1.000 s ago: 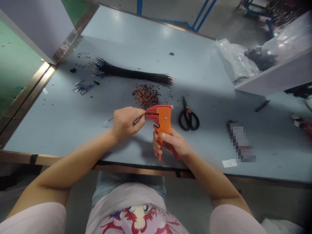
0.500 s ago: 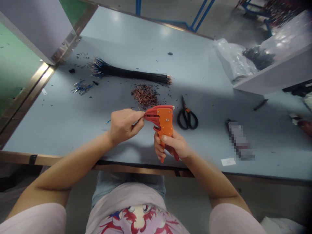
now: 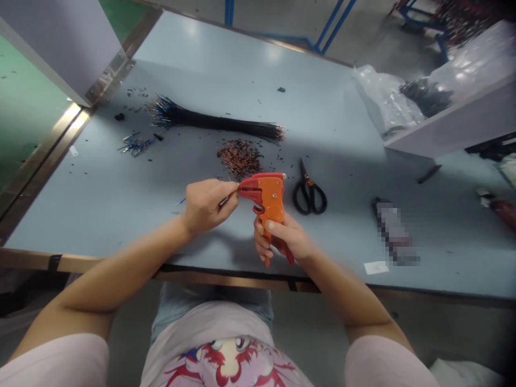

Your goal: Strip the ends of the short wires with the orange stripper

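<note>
My right hand [image 3: 280, 242] is closed around the handle of an orange self-adjusting wire stripper [image 3: 268, 199], which it holds upright. My left hand [image 3: 207, 207] pinches a thin dark wire [image 3: 223, 202] and brings it to the stripper's red jaws, with the wire's end hidden at the jaws. A short blue tip shows to the left of that hand. Behind the hands lie a long bundle of black wires [image 3: 213, 122] with blue ends and a heap of cut copper-coloured wire pieces [image 3: 238, 159].
Black-handled scissors [image 3: 308, 191] lie right of the stripper, and a small blue-tipped wire pile [image 3: 135, 145] sits at left. The pale blue table [image 3: 242, 70] is littered with small black bits. A plastic bag [image 3: 382, 97] and a white panel [image 3: 439, 126] stand at the back right.
The blue tip left of my left hand looks a little shorter than a second ago. Both hands and the stripper have stayed nearly in place, with only a slight shift of the view.
</note>
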The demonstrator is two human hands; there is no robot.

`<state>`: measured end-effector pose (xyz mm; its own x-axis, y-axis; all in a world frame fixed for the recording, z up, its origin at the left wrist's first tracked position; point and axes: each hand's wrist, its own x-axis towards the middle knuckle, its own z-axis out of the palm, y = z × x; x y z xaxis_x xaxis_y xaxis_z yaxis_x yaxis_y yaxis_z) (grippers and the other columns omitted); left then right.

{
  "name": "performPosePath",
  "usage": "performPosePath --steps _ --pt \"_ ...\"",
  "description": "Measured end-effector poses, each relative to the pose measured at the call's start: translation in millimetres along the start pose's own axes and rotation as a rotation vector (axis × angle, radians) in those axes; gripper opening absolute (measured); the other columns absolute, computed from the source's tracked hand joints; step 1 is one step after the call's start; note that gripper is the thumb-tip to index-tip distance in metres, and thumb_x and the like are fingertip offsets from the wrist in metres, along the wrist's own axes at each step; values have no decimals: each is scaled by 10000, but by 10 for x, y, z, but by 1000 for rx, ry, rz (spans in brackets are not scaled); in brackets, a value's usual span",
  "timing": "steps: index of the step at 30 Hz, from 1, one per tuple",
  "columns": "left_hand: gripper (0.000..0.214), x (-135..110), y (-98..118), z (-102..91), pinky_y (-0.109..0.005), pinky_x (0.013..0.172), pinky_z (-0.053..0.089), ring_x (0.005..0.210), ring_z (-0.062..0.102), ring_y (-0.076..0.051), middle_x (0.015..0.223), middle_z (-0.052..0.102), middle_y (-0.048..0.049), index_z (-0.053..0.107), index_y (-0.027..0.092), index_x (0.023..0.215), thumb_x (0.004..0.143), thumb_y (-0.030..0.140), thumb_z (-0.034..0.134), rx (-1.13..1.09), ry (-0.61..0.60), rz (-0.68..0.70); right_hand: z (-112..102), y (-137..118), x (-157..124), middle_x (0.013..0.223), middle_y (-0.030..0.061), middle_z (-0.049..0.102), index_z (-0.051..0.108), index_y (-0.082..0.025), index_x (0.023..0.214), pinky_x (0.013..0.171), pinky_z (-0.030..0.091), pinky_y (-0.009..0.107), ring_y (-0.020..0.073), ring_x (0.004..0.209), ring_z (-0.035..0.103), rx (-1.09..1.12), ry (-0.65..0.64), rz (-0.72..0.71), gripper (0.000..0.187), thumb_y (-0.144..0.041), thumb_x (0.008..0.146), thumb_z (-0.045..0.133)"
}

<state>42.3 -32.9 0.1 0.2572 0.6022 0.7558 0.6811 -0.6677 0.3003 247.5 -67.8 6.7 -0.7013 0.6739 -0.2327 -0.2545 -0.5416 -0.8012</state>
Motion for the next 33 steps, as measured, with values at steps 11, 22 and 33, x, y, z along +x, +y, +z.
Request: performPosePath --steps 11,22,33 --pt "138 -48 -100 170 -229 534 336 499 466 -83 548 563 35 637 176 746 827 200 527 11 -49 -156 -166 31 77 703 50 654 610 -96 959 561 566 334 149 553 621 50 52 71 393 -417 762 719" --pt "142 -65 -98 182 -224 547 349 506 483 -87 564 589 29 637 186 755 828 210 518 19 -52 -162 -111 47 94 603 -18 572 543 -138 827 525 563 316 118 493 568 37 89 79 278 -379 808 680" --pt "189 -72 -53 174 -224 536 331 501 459 -88 543 552 26 609 176 705 847 217 490 3 -75 -150 -54 39 81 501 -76 421 441 -173 668 388 434 221 61 363 404 -19 118 57 354 -411 811 660"
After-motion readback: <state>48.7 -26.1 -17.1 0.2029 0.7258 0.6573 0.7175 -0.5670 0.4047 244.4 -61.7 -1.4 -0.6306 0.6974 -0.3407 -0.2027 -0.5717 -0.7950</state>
